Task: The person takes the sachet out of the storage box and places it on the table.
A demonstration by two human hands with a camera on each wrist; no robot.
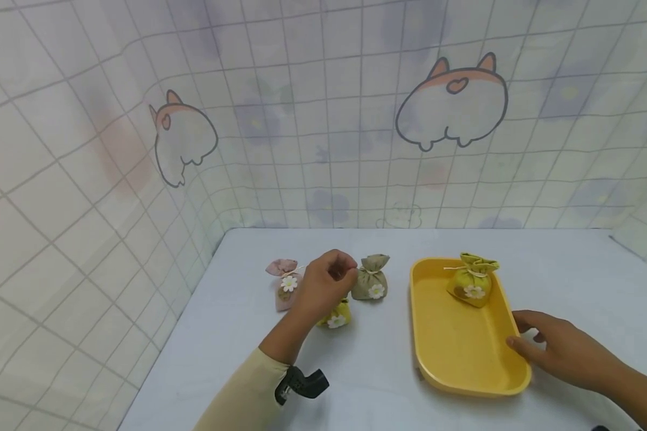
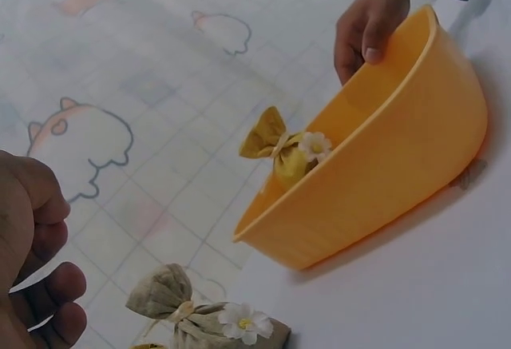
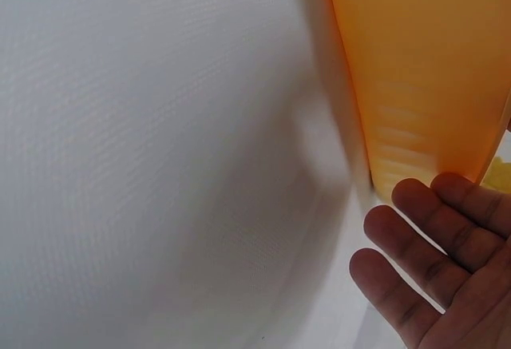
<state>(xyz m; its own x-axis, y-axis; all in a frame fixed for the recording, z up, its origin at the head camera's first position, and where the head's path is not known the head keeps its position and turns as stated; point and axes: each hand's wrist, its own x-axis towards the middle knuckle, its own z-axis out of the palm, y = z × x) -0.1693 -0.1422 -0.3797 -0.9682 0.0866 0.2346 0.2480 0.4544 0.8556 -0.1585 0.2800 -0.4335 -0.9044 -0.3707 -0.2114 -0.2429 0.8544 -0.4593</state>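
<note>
My left hand [image 1: 329,281] is raised over a group of small drawstring pouches, fingers bent toward the thumb and nothing between them. Just right of its fingertips stands a grey-green pouch [image 1: 371,280] with a white flower. A pink pouch [image 1: 287,293] stands to its left, and a yellow-green pouch [image 1: 338,316] is partly hidden beneath the hand. My right hand [image 1: 563,350] holds the right side of a yellow tray [image 1: 458,353], thumb at the rim and fingers along the outer wall [image 3: 423,85]. Inside the tray's far end sits another yellow-green pouch [image 1: 471,284].
A white-covered table [image 1: 380,371] carries everything. Behind it and at the left hangs a checked cloth [image 1: 313,149] with cartoon animal prints. A black band [image 1: 299,383] is strapped on my left sleeve.
</note>
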